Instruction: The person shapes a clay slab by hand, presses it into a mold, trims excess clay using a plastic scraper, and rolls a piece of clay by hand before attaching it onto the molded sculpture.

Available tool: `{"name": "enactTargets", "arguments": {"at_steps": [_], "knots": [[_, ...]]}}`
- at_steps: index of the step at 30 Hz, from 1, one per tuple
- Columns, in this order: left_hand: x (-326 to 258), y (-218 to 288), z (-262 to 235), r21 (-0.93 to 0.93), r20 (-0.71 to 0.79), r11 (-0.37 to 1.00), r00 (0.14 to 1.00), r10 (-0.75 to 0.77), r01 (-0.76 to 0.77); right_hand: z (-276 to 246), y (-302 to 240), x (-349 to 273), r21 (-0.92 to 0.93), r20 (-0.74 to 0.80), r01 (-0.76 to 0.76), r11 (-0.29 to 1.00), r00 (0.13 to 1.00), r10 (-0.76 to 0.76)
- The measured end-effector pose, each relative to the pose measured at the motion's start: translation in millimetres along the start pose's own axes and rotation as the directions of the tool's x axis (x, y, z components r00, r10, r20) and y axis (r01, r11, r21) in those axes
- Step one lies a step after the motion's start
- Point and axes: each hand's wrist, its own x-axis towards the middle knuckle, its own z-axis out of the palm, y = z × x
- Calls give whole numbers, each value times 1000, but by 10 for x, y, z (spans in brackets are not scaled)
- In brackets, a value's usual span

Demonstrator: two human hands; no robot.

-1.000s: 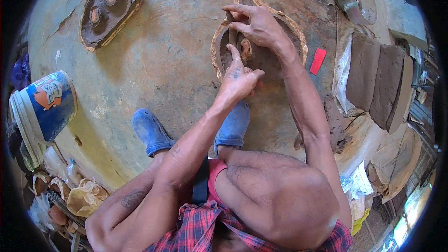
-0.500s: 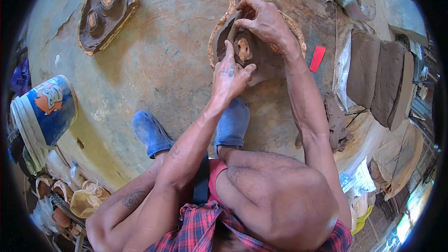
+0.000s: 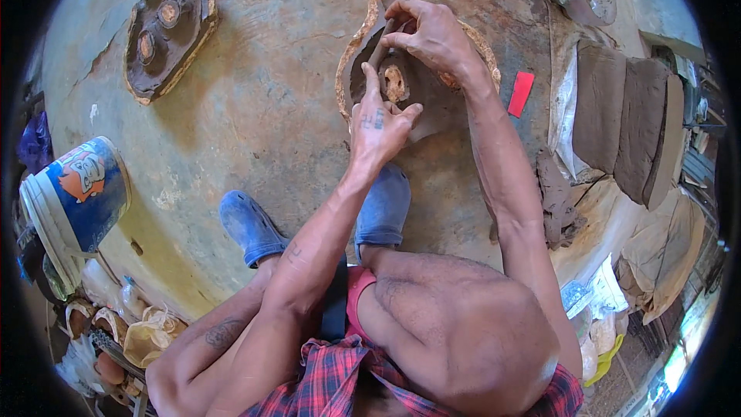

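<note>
My right hand (image 3: 436,37) reaches over the far side of a rough-rimmed mould (image 3: 373,14) lined with dark clay. Its thumb and fingers pinch a thin grey-brown clay coil (image 3: 378,52), which slants along the mould's left inner wall. At the coil's lower end, my left hand (image 3: 378,130) touches it with a stretched index finger, the thumb standing out to the side. An orange-brown raised knob (image 3: 394,83) rises from the clay between the hands. A second knob is partly covered by my right wrist.
A second clay-lined mould (image 3: 210,1) lies at the far left. A red flat piece (image 3: 522,94) is right of my forearm, with stacked clay slabs (image 3: 624,120) beyond. A blue-and-white bucket (image 3: 96,201) stands left. My feet wear blue clogs (image 3: 248,225).
The whole view has shifted slightly. Both hands keep nearly the same place on the coil, with my left index finger a little farther along the mould's left wall.
</note>
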Motion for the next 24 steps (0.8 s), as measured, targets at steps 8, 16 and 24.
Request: {"name": "enactTargets", "arguments": {"at_steps": [8, 16, 24], "knots": [[101, -21, -205, -77, 136, 995, 990, -48, 59, -38, 11, 30, 17, -2, -50, 999, 999, 50], [238, -72, -267, 236, 80, 966, 993, 92, -109, -65, 69, 15, -139, 49, 83, 987, 996, -77], [200, 45, -353, 130, 186, 991, 983, 14, -39, -71, 81, -93, -153, 20, 22, 988, 1000, -20]]}}
